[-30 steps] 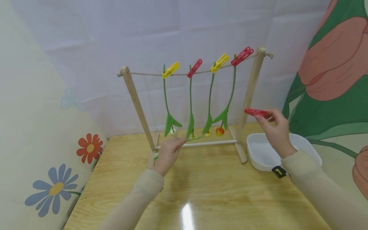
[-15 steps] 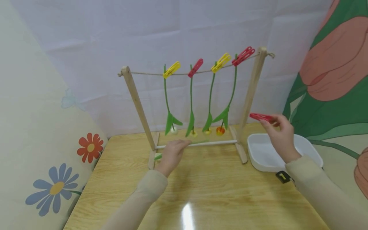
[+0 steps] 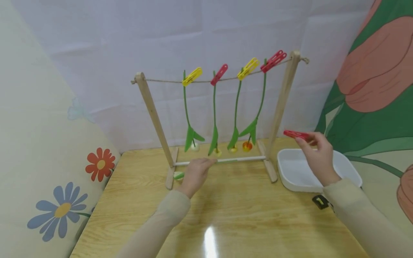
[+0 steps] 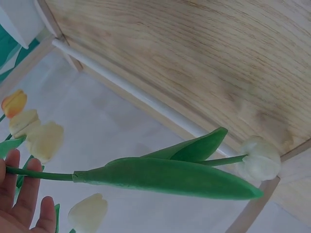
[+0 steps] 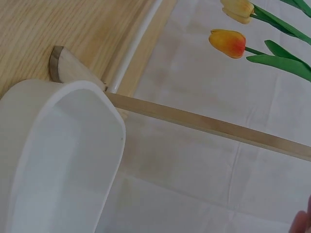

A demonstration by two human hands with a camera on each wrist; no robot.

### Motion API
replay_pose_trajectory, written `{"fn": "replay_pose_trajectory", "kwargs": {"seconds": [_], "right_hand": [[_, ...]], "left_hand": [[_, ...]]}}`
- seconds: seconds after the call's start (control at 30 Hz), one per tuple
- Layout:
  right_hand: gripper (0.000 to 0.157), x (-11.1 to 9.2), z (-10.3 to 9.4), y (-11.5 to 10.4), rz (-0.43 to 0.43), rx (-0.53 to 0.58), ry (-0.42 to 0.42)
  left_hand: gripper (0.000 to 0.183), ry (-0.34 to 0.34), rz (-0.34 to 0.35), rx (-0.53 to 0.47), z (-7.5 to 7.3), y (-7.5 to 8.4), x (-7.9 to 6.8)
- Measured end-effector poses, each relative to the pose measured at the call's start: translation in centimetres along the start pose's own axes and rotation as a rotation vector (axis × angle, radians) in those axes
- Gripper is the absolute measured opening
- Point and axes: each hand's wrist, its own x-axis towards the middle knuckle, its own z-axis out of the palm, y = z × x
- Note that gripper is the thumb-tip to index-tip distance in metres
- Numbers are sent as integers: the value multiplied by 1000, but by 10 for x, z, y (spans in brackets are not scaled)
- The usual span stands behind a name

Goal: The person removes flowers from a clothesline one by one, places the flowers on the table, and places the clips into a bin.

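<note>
In front of the rack's lower bar, my left hand [image 3: 196, 172] pinches the thin green stem of an artificial white tulip [image 4: 170, 178]. The tulip lies roughly level, its white bloom pointing left in the head view and its stem running right. To the right, my right hand [image 3: 317, 153] pinches a red clothespin [image 3: 295, 134] above the white basin. Only a sliver of fingertips [image 5: 301, 222] shows in the right wrist view. Artificial tulips hang upside down from a cord [image 3: 167, 81], held by yellow clothespins [image 3: 192, 76] and red clothespins [image 3: 219, 74]. The rightmost bloom [image 5: 227, 43] is orange.
A wooden rack [image 3: 151, 116] with a white lower bar [image 3: 251, 158] stands at the back of the wood-grain table [image 3: 245, 218]. Right of it sits a white basin [image 3: 292, 175]. Behind hangs a white cloth [image 3: 161, 39]; printed flowers cover the sides.
My right hand has shifted right and down with the red clothespin. My left hand has edged right, and the tulip's stem has dipped to lie along the lower bar.
</note>
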Motion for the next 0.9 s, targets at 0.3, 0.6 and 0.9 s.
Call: {"fn": "replay_pose_trajectory", "kwargs": {"seconds": [0.3,0.6,0.9], "right_hand": [[20,-5,-4,3,5,-26,-9],[17,-10,-8,12,6,-20,4],[20,-12,-12,18,11,-38,-11]], "left_hand": [[32,-13,48,73,8,-2,-2],[38,-58,53,151,15,0,-5],[37,-27,70,139,21,-2,-6]]}}
